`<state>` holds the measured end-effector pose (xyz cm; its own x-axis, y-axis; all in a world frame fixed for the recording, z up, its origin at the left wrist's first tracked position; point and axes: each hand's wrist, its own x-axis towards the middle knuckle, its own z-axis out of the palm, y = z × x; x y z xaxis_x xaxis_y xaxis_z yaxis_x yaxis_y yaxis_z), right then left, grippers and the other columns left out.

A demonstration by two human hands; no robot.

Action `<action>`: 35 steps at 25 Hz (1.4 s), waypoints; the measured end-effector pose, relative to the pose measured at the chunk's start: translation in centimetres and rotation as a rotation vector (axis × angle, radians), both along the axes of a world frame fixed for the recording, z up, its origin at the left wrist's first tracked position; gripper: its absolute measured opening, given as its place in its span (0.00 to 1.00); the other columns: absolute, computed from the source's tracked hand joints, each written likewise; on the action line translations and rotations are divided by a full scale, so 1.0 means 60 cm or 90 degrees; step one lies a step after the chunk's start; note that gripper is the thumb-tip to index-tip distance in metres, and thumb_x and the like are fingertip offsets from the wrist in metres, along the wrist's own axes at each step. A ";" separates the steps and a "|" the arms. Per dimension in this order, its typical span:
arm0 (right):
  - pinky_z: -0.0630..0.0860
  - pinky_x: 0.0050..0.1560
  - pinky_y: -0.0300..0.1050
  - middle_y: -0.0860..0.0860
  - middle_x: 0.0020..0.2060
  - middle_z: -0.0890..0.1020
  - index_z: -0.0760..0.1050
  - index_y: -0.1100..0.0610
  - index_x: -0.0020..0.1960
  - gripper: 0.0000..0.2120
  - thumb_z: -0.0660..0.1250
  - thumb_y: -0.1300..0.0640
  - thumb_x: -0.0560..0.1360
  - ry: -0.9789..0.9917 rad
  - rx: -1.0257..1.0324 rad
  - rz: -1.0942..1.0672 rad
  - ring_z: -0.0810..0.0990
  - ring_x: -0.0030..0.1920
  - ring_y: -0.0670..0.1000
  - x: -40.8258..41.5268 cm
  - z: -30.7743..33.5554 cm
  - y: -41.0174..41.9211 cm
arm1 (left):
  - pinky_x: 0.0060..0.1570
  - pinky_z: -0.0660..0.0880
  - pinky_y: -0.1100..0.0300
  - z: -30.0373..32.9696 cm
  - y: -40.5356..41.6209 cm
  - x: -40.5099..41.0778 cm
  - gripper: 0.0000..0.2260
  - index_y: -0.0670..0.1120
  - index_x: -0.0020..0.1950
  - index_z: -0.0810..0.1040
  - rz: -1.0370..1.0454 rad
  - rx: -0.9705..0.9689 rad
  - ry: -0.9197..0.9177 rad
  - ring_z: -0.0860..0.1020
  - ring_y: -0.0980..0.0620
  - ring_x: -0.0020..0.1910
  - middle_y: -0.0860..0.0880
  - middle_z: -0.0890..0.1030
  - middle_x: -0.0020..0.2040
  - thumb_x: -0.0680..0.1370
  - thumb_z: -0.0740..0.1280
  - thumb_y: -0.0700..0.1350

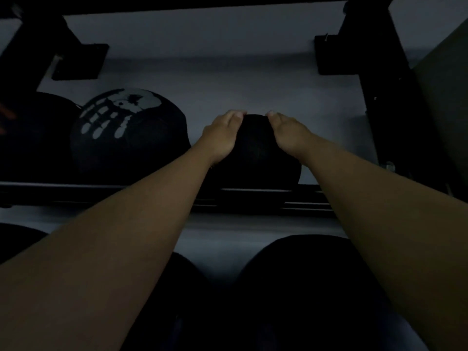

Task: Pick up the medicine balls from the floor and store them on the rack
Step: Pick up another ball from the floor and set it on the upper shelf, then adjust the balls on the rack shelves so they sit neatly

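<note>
The scene is very dark. A plain black medicine ball (255,153) rests on the rails of the black rack shelf (76,192) at centre. My left hand (222,136) presses on its upper left side and my right hand (288,134) on its upper right, fingertips near its top. To the left on the same shelf sits a black medicine ball with a white print (129,133). Another dark ball (33,133) lies at the far left, partly cut off.
Black rack uprights with brackets stand at the upper left (76,62) and upper right (374,79). More dark balls sit on a lower level, one at the lower right (304,287) and one at the left edge (15,239). A grey wall is behind the rack.
</note>
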<state>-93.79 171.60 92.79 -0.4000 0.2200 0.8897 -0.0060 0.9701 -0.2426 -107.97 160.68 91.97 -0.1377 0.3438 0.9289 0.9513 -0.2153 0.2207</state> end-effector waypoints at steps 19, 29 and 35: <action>0.67 0.59 0.40 0.55 0.73 0.72 0.71 0.50 0.74 0.19 0.61 0.50 0.84 -0.078 -0.080 -0.068 0.74 0.65 0.54 0.241 -0.268 -0.077 | 0.72 0.62 0.60 -0.310 -0.071 0.183 0.20 0.51 0.75 0.74 -0.013 -0.089 -0.192 0.65 0.47 0.78 0.48 0.68 0.78 0.83 0.66 0.50; 0.61 0.76 0.66 0.58 0.80 0.56 0.54 0.43 0.81 0.32 0.56 0.35 0.81 -0.232 -0.255 -0.281 0.58 0.77 0.69 0.307 -0.428 -0.062 | 0.77 0.62 0.38 -0.470 -0.069 0.205 0.47 0.59 0.83 0.55 -0.038 -0.214 -0.397 0.59 0.40 0.81 0.50 0.54 0.84 0.69 0.65 0.75; 0.46 0.77 0.73 0.57 0.83 0.38 0.39 0.39 0.82 0.45 0.51 0.22 0.72 -0.145 -0.393 -0.184 0.37 0.81 0.68 0.291 -0.475 -0.057 | 0.77 0.60 0.45 -0.408 -0.045 0.189 0.40 0.54 0.84 0.57 -0.039 -0.159 -0.420 0.61 0.44 0.81 0.49 0.57 0.84 0.77 0.56 0.74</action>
